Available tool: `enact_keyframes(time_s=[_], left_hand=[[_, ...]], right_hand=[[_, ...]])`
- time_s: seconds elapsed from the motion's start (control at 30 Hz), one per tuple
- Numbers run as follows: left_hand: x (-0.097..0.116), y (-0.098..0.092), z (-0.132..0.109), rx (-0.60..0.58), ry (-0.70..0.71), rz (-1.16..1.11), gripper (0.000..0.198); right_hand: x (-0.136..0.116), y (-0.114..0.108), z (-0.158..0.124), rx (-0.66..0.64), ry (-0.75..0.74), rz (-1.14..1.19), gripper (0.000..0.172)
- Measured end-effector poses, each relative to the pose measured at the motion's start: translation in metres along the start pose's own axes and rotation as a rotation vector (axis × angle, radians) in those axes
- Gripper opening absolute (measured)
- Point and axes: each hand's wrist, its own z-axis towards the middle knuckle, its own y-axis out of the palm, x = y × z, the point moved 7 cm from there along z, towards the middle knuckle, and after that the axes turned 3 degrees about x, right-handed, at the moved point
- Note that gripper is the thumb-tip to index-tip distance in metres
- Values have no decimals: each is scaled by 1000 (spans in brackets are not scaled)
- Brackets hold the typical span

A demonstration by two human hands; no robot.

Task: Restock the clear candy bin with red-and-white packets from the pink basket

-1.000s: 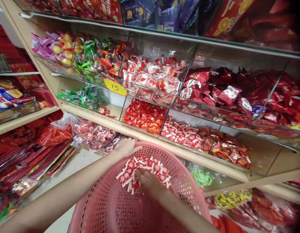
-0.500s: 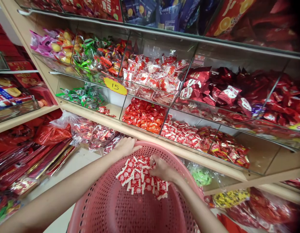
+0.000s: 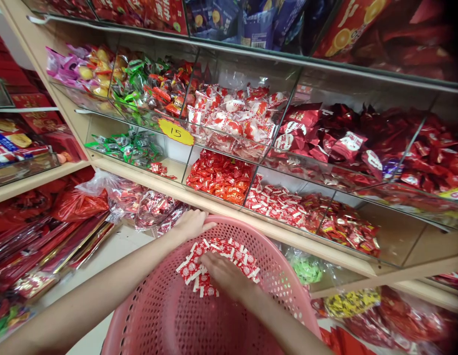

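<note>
A large pink perforated plastic basket point(image 3: 229, 325) stands tilted before me. My left hand point(image 3: 194, 224) grips its far rim, with the thumb lying along the edge on the inside. At the far inner side of the basket lies a heap of small red-and-white wrapped candies point(image 3: 240, 254). Over the left part of this heap reaches my right hand point(image 3: 225, 276), back upward, fingers stretched out to the left and touching the wrappers. Its palm is hidden, and nothing shows held in it.
Behind the basket rises a wooden shelf point(image 3: 325, 256) with clear dividers and bins of wrapped sweets. A yellow tag point(image 3: 176, 131) reads 15. Bagged goods point(image 3: 355, 301) lie low on the right, and red packages point(image 3: 58, 246) on the floor at left.
My right hand has moved left and toward me across the candies, its fingers going from curled to stretched out. The left hand stays on the rim.
</note>
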Motion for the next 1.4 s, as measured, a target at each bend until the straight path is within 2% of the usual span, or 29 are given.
enact_keyframes(time_s=[0.17, 0.3, 0.53, 0.63, 0.73, 0.83, 0.93, 1.03, 1.1, 1.2, 1.3, 1.4], left_hand=[[1, -2, -1, 0, -4, -1, 60], [0, -1, -1, 2, -3, -1, 62], [-1, 0, 0, 0, 6, -6, 60], [-1, -3, 0, -3, 0, -8, 58], [0, -4, -1, -3, -4, -13, 54], [-1, -3, 0, -7, -10, -21, 53], [-2, -1, 1, -4, -11, -21, 55], [-1, -2, 0, 11, -7, -16, 56], [-1, -3, -1, 18, -7, -13, 56], [-1, -4, -2, 25, -9, -13, 56], [-2, -2, -1, 25, -3, -18, 54], [-3, -1, 0, 25, -2, -20, 53]], right_hand=[[-7, 15, 3, 42, -90, -189, 21], [-12, 20, 5, 95, -140, -273, 20], [-10, 19, 6, 132, -121, -340, 12], [-12, 12, 6, 152, -115, -344, 9], [-14, -12, 7, 202, -95, -278, 12], [-3, -58, 3, 381, -8, -120, 20], [31, -110, -9, 650, 149, 20, 21], [81, -148, -24, 838, 356, 35, 19], [113, -158, -27, 802, 551, -38, 27], [147, -156, -20, 553, 800, -118, 40], [156, -149, -6, 348, 887, -84, 43], [157, -147, 1, 300, 931, -107, 41]])
